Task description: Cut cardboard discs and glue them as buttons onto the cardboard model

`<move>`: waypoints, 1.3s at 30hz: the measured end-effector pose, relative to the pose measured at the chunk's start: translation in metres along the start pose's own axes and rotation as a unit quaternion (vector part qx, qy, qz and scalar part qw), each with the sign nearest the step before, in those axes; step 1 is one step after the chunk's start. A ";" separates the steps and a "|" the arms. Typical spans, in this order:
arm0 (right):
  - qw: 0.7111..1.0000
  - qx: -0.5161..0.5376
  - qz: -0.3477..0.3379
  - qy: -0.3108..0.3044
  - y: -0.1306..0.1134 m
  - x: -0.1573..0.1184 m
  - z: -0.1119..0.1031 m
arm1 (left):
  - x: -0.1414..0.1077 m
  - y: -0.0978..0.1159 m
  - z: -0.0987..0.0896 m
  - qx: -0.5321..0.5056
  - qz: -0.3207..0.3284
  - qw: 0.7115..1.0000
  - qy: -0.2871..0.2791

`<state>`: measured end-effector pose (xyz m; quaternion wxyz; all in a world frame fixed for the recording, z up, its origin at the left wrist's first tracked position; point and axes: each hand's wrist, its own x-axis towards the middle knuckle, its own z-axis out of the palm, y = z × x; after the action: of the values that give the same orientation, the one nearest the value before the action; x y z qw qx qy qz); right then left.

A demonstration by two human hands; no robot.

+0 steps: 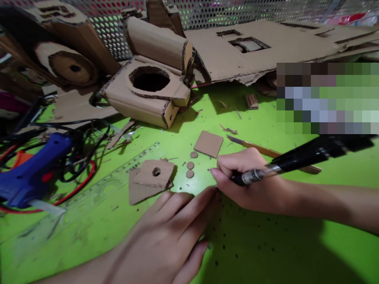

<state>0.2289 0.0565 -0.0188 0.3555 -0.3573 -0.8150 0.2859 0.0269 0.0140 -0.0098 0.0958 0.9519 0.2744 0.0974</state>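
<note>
My right hand [244, 177] is closed around a black pen-like tool [281, 162] with a metal band, its tip down near my left fingertips. My left hand [180, 221] lies palm down on the green table [248, 240], fingers stretched towards that tip; whatever is under the fingertips is hidden. Just beyond, three small cardboard discs [190, 165] lie in a row beside a square cardboard piece [208, 144]. Left of them a cardboard piece with a round hole [156, 172] rests on another flat piece [139, 193].
A blue glue gun [32, 169] with black and red cables and a clear ruler [106, 187] lie at left. A thin knife [254, 146] lies behind my right hand. At the back stand a cardboard box with a round opening [142, 98] and a large cardboard sheet [213, 51].
</note>
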 end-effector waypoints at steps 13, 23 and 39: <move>1.000 0.011 0.000 -0.005 0.001 0.000 0.001 | -0.005 -0.001 0.005 -0.021 -0.005 1.000 -0.010; 1.000 0.000 0.000 -0.006 0.001 0.001 0.000 | -0.005 0.000 0.005 -0.025 -0.009 1.000 -0.002; 0.999 0.026 0.011 -0.017 -0.001 0.001 -0.001 | -0.007 0.000 0.008 -0.023 -0.011 1.000 -0.005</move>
<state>0.2287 0.0567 -0.0175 0.3479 -0.3519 -0.8092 0.3167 0.0234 0.0093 -0.0184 0.1204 0.9467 0.2824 0.0978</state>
